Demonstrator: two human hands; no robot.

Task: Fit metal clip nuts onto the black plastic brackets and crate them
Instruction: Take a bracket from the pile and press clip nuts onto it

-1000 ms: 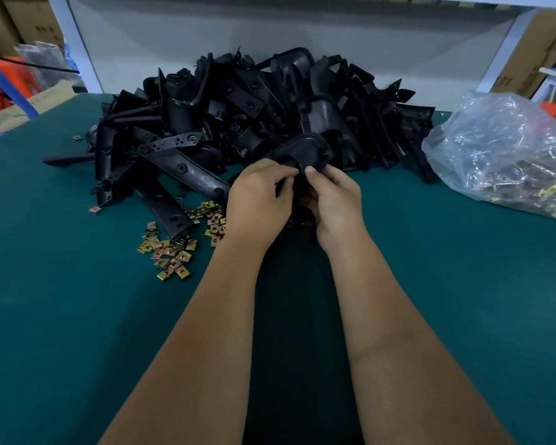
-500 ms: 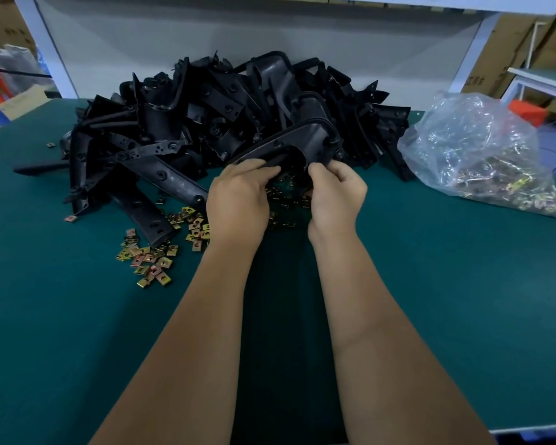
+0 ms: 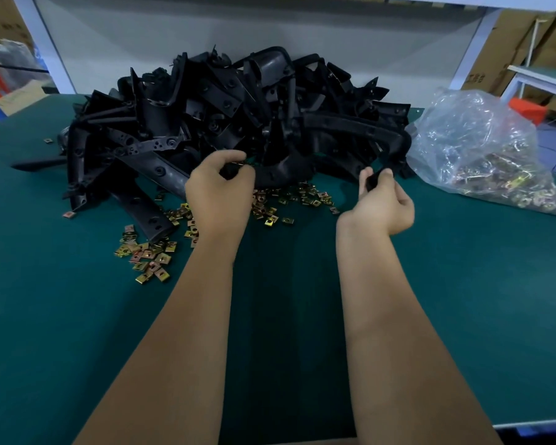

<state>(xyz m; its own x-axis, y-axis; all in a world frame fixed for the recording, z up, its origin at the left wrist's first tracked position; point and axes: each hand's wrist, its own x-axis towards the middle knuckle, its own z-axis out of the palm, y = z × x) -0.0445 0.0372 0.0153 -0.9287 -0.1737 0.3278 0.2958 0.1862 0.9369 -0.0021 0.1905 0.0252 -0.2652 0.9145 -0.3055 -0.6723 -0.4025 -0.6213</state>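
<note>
Left hand (image 3: pixel 220 191) grips near-left end of long black bracket (image 3: pixel 350 130); right hand (image 3: pixel 381 200) pinches its right end. Hands well apart. Bracket curved, long axis running left-right, arching over loose clip nuts (image 3: pixel 270 207), against front of bracket pile (image 3: pixel 190 117). More nuts (image 3: pixel 148 258) scattered on green table (image 3: pixel 77 332). Clear plastic bag (image 3: pixel 488 149) of nuts at right.

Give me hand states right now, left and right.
Left hand: fingers curled, gripping one end of a curved black bracket.
Right hand: fingers pinching the bracket's other end.
</note>
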